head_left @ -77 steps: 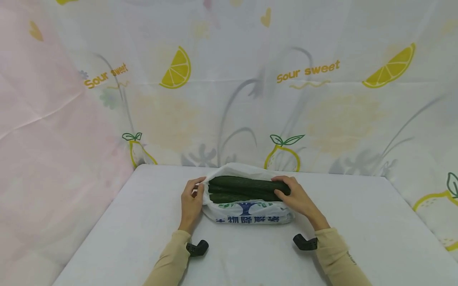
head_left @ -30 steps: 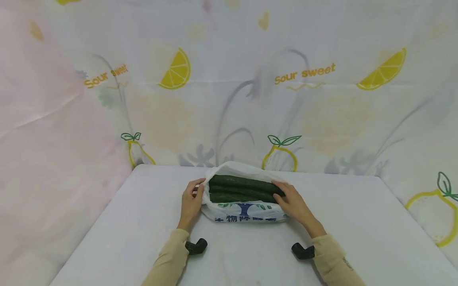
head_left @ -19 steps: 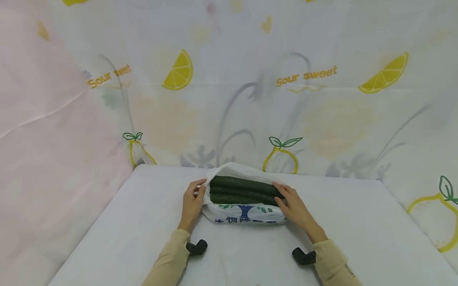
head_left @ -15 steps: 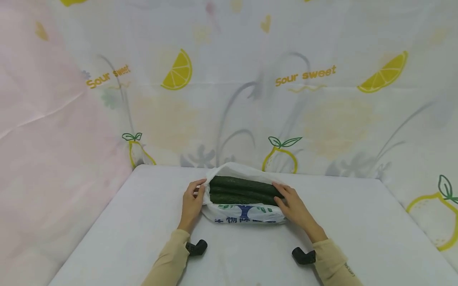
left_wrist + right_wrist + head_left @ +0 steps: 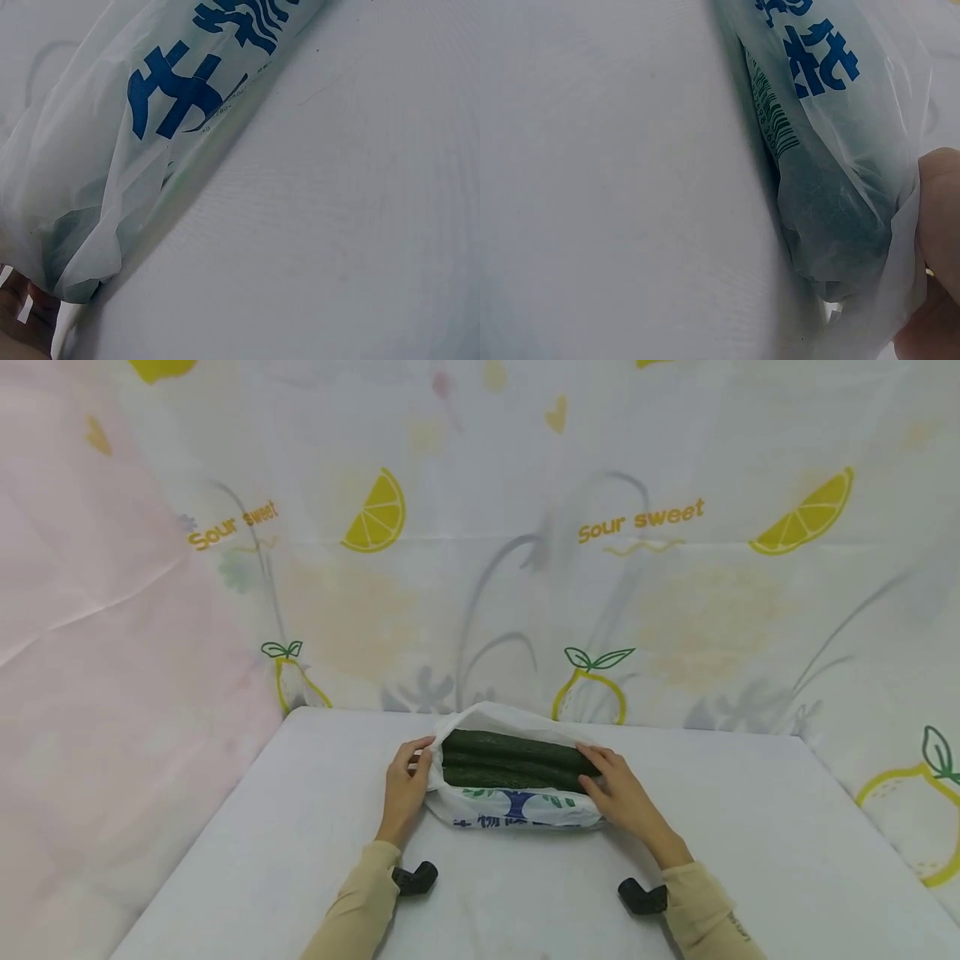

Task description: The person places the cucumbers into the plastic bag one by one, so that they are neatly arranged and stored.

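Note:
A white plastic bag (image 5: 487, 817) with blue lettering and a tree print lies lengthwise across the table, its mouth facing up. Inside it, several dark green cucumbers (image 5: 510, 752) lie side by side. My left hand (image 5: 405, 785) grips the bag's left end, thumb on the near side and fingers on the far side. At the other end, my right hand (image 5: 622, 789) holds the bag's right end, its fingertips reaching over the cucumbers' ends. In the right wrist view, the bag film (image 5: 832, 210) covers a cucumber end and a green barcode beside the right hand (image 5: 937, 255).
The white tabletop (image 5: 517, 902) extends around the bag. Behind it hangs a lemon-print cloth (image 5: 480, 568), with a pinkish cloth (image 5: 112, 652) on the left. Black wrist devices (image 5: 416, 878) sit by both beige sleeves (image 5: 352, 906).
Since the earliest frame, my right hand has shifted slightly nearer, and the bag's right front has folded so its lettering shows less. My left hand stays at its end. The view shifts slightly.

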`<action>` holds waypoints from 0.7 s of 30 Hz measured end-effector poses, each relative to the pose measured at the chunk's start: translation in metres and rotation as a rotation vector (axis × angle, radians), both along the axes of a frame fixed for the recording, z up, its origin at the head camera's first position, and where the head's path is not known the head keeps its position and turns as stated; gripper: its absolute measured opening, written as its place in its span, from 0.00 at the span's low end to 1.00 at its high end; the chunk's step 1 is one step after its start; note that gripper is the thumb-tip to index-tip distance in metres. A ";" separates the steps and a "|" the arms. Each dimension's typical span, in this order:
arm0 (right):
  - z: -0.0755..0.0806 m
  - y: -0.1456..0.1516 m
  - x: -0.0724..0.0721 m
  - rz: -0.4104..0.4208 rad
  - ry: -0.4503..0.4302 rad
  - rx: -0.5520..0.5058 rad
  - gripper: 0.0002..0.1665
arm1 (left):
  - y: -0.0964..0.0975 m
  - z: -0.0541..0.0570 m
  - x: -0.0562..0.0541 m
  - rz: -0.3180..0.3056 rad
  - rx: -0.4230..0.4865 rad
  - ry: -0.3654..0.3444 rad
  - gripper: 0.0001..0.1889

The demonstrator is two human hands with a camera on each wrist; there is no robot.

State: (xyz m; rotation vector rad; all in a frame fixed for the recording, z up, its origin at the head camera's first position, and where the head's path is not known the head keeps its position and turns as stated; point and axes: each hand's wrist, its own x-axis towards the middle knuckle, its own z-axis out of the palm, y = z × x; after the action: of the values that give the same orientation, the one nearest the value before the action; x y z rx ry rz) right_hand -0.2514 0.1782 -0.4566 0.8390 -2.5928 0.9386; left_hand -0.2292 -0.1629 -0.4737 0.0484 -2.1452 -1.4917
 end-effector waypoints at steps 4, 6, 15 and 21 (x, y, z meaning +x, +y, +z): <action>0.001 0.005 -0.001 0.013 0.013 -0.009 0.29 | 0.002 -0.001 -0.001 -0.004 0.008 0.005 0.14; 0.001 0.008 -0.001 0.017 0.016 -0.018 0.28 | 0.004 -0.001 -0.002 -0.009 0.014 0.012 0.14; 0.010 0.017 -0.001 0.021 0.018 -0.036 0.26 | 0.006 -0.001 -0.007 -0.005 -0.003 0.015 0.14; 0.019 0.034 -0.004 -0.030 0.032 -0.083 0.24 | 0.001 0.004 -0.006 -0.033 -0.073 0.049 0.16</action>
State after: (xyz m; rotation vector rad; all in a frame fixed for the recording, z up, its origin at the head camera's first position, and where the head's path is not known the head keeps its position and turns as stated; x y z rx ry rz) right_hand -0.2556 0.2124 -0.4373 0.7847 -2.5137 1.0084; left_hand -0.2352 -0.1624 -0.4697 -0.0490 -2.1685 -1.4163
